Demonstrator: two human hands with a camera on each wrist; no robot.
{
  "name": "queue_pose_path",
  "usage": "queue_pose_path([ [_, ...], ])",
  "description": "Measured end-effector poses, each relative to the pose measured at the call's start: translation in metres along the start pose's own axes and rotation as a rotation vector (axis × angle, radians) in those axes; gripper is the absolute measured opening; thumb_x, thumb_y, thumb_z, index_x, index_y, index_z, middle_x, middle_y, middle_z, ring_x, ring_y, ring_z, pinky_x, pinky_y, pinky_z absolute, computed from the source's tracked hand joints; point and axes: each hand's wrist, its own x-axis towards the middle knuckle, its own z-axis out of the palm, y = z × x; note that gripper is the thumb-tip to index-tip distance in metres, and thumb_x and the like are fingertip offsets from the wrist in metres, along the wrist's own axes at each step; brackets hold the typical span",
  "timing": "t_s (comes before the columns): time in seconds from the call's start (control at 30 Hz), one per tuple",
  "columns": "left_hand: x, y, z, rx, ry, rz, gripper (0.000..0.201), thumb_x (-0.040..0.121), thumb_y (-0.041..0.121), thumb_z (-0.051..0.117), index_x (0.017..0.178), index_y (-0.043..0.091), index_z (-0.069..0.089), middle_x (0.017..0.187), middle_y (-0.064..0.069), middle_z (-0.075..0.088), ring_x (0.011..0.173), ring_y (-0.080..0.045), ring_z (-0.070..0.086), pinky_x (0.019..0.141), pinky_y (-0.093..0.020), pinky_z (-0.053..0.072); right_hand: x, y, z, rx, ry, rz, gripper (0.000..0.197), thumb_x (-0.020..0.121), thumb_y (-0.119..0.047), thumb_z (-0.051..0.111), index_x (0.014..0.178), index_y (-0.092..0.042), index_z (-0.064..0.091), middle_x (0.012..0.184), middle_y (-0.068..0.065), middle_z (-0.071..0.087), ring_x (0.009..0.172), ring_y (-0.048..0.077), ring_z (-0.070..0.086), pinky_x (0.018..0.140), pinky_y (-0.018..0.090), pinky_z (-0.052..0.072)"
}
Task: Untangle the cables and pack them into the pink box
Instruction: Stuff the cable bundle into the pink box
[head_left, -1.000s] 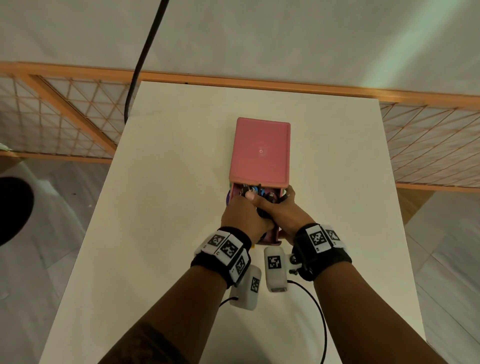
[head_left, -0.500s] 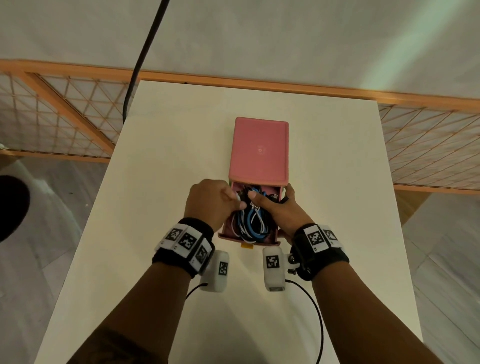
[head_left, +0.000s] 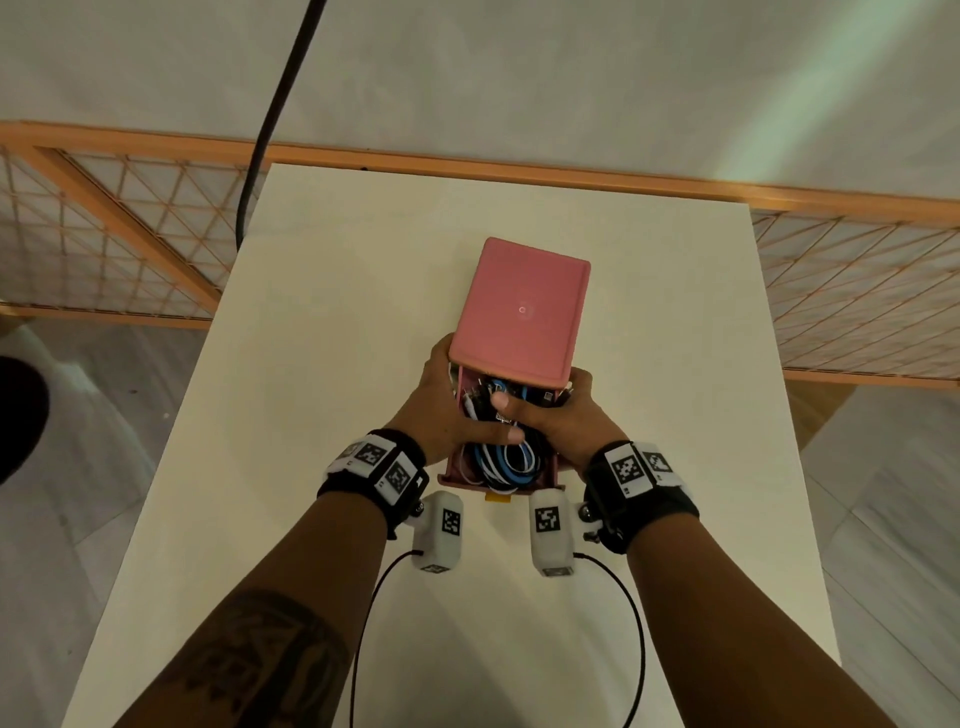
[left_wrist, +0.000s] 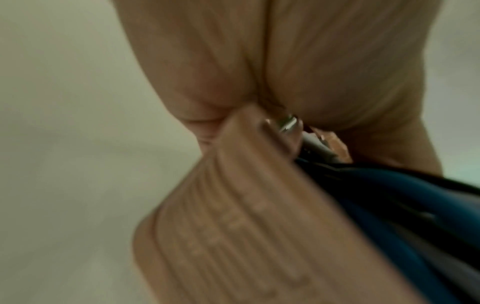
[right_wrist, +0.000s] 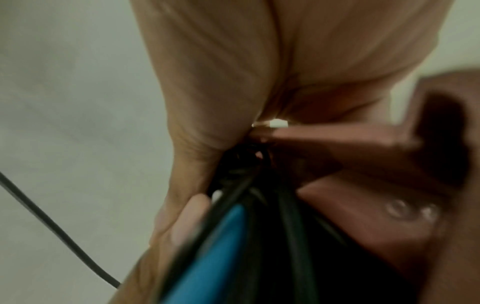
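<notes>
The pink box (head_left: 522, 312) lies mid-table, its lid covering the far part and its near end uncovered. Coiled blue, white and black cables (head_left: 506, 460) fill the uncovered end. My left hand (head_left: 441, 400) grips the box's left side, thumb lying across the cables. My right hand (head_left: 566, 415) grips the right side, its thumb pressing down on the cables by the lid's edge. The left wrist view is blurred: palm, the ridged pink box wall (left_wrist: 233, 226), a blue cable (left_wrist: 389, 195). In the right wrist view are a blue cable (right_wrist: 221, 236), black cables and the box (right_wrist: 363, 216).
The white table (head_left: 322, 364) extends on all sides of the box. A wooden lattice fence (head_left: 104, 234) runs behind it. A thick black cord (head_left: 270, 119) hangs at the back left. A small yellow tab (head_left: 497, 498) sticks out at the box's near edge. Thin camera cords trail from both wrists.
My left hand lifted off the cables, swung out to the left, then came back to grip the box's left side. The box has turned slightly. My right hand stayed on the right side.
</notes>
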Motion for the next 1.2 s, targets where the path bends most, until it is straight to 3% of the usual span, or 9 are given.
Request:
queue_pose_path([
  [0.2,0.003,0.002,-0.003,0.037,0.067,-0.022,0.125,0.059,0.037,0.100,0.156,0.029,0.023,0.145,0.006,0.054,0.128,-0.010,0.057,0.106,-0.033,0.049,0.003,-0.007,0.004,-0.065,0.120,-0.013,0.099,0.052,-0.065,0.089,0.127,-0.029,0.034,0.113,-0.003,0.065,0.097,0.021,0.070,0.086,0.046,0.061],
  [0.3,0.002,0.007,-0.006,0.100,0.097,-0.042,0.116,0.064,0.038,0.098,0.154,0.026,0.027,0.145,0.008,0.053,0.125,-0.013,0.057,0.099,-0.025,0.044,0.005,-0.004,0.011,-0.083,0.190,-0.024,0.112,0.044,-0.074,0.086,0.132,-0.029,0.034,0.127,0.003,0.056,0.110,0.024,0.063,0.094,0.048,0.057],
  [0.5,0.006,0.012,-0.001,0.132,0.228,-0.093,0.080,0.068,0.042,0.094,0.128,0.020,0.047,0.125,0.005,0.059,0.117,-0.014,0.059,0.086,-0.020,0.042,0.014,-0.003,0.010,0.070,0.105,-0.119,0.118,0.050,-0.070,0.088,0.145,-0.035,0.027,0.144,0.000,0.050,0.126,0.019,0.059,0.103,0.047,0.053],
  [0.67,0.009,0.012,0.003,0.091,0.265,-0.125,0.084,0.065,0.047,0.095,0.129,0.019,0.050,0.126,0.002,0.065,0.113,-0.016,0.062,0.090,-0.027,0.045,0.002,-0.001,-0.018,0.317,-0.188,-0.010,0.061,0.094,-0.054,0.060,0.148,-0.034,0.041,0.141,-0.001,0.061,0.122,0.030,0.064,0.088,0.054,0.059],
  [0.77,0.009,0.012,0.003,0.082,0.264,-0.126,0.086,0.064,0.047,0.095,0.131,0.020,0.049,0.126,0.002,0.064,0.113,-0.016,0.062,0.093,-0.029,0.045,-0.001,0.005,-0.026,0.441,-0.211,-0.037,0.050,0.102,-0.040,0.053,0.149,-0.028,0.042,0.144,0.003,0.059,0.128,0.029,0.061,0.087,0.052,0.059],
  [0.87,0.008,0.014,0.004,0.079,0.227,-0.121,0.089,0.068,0.043,0.094,0.138,0.020,0.044,0.127,0.005,0.059,0.113,-0.013,0.059,0.094,-0.028,0.046,0.004,0.005,-0.024,0.417,-0.171,-0.044,0.059,0.095,-0.037,0.063,0.149,-0.025,0.041,0.146,0.003,0.055,0.127,0.027,0.062,0.083,0.052,0.060],
  [1.03,0.005,0.016,0.006,0.134,0.093,-0.105,0.099,0.078,0.033,0.089,0.149,0.012,0.023,0.130,0.004,0.049,0.115,-0.011,0.053,0.073,-0.002,0.039,0.008,-0.002,-0.024,0.151,-0.091,-0.049,0.090,0.072,-0.036,0.087,0.144,-0.029,0.033,0.139,-0.004,0.052,0.114,0.023,0.066,0.086,0.052,0.061],
  [1.1,0.006,0.016,0.006,0.144,0.092,-0.096,0.100,0.079,0.034,0.088,0.149,0.011,0.021,0.129,0.003,0.050,0.115,-0.013,0.055,0.075,-0.004,0.040,0.009,-0.005,-0.021,0.034,-0.073,-0.082,0.092,0.072,-0.034,0.089,0.143,-0.030,0.029,0.127,-0.008,0.057,0.109,0.018,0.066,0.083,0.042,0.062],
  [1.2,0.008,0.019,0.005,0.138,0.104,-0.092,0.100,0.078,0.037,0.088,0.150,0.014,0.022,0.127,0.003,0.054,0.115,-0.016,0.059,0.082,-0.014,0.046,0.012,-0.005,-0.020,0.035,-0.034,-0.076,0.091,0.073,-0.040,0.088,0.143,-0.027,0.031,0.122,-0.009,0.057,0.108,0.018,0.066,0.086,0.046,0.061],
])
